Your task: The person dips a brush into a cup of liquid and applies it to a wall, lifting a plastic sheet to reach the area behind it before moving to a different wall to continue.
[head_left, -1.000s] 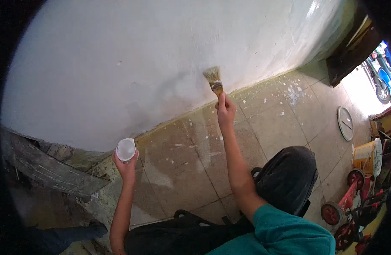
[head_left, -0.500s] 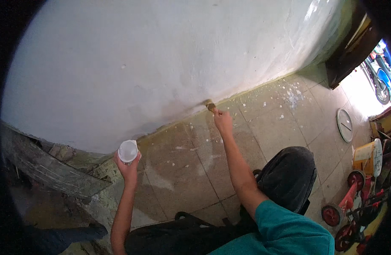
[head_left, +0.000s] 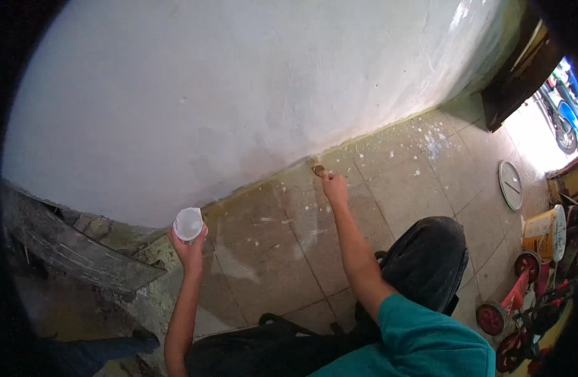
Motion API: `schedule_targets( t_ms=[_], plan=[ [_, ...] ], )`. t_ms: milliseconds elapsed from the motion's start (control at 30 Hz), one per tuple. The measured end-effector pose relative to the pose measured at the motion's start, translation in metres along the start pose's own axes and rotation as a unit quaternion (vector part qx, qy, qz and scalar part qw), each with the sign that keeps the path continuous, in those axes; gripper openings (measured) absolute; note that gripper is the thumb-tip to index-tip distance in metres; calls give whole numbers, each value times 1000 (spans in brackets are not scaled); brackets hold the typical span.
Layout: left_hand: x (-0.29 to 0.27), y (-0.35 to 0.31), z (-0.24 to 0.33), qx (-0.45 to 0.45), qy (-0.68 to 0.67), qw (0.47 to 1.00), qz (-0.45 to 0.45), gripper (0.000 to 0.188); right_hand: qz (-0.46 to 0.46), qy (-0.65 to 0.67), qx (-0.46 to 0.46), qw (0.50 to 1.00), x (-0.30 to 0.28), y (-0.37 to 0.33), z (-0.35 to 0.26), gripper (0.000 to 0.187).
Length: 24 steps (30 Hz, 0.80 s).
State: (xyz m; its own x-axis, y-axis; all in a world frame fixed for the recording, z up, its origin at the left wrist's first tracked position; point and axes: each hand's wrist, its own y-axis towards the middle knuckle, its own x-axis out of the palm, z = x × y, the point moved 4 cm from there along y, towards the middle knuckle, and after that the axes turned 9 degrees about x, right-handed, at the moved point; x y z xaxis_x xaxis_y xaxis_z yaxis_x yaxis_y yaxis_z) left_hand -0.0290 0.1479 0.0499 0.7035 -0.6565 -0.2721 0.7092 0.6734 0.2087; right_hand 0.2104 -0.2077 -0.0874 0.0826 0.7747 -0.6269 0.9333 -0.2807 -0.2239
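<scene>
A paintbrush (head_left: 318,168) is gripped in my right hand (head_left: 335,186), its bristles at the line where the white wall (head_left: 238,94) meets the tiled floor (head_left: 352,226). My left hand (head_left: 189,244) is wrapped round a white plastic cup (head_left: 189,224), held over the floor near the wall's left end. The cup's inside looks white; I cannot tell how much it holds. Damp-looking darker patches show low on the wall, left of the brush.
Paint splashes (head_left: 434,141) dot the tiles along the wall. At right lie a round lid (head_left: 509,185), a yellow and white bucket (head_left: 541,234) and a red wheeled toy (head_left: 512,301). A broken-edged board (head_left: 81,242) borders the left. A motorcycle (head_left: 564,119) stands beyond the doorway.
The brush has moved slightly down and right, from the wall's lower face to the floor joint. My left hand and the cup have hardly moved.
</scene>
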Motion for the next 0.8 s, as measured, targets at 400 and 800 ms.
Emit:
schedule_targets(
  t_ms=[400, 800],
  plan=[
    [-7, 2, -5, -3, -13, 1000, -2, 78, -34, 401, -195, 895, -61, -7, -107, 39],
    [4, -3, -5, 68, 35, 997, -28, 79, -40, 95, 13, 995, -1, 1, -9, 42]
  ],
)
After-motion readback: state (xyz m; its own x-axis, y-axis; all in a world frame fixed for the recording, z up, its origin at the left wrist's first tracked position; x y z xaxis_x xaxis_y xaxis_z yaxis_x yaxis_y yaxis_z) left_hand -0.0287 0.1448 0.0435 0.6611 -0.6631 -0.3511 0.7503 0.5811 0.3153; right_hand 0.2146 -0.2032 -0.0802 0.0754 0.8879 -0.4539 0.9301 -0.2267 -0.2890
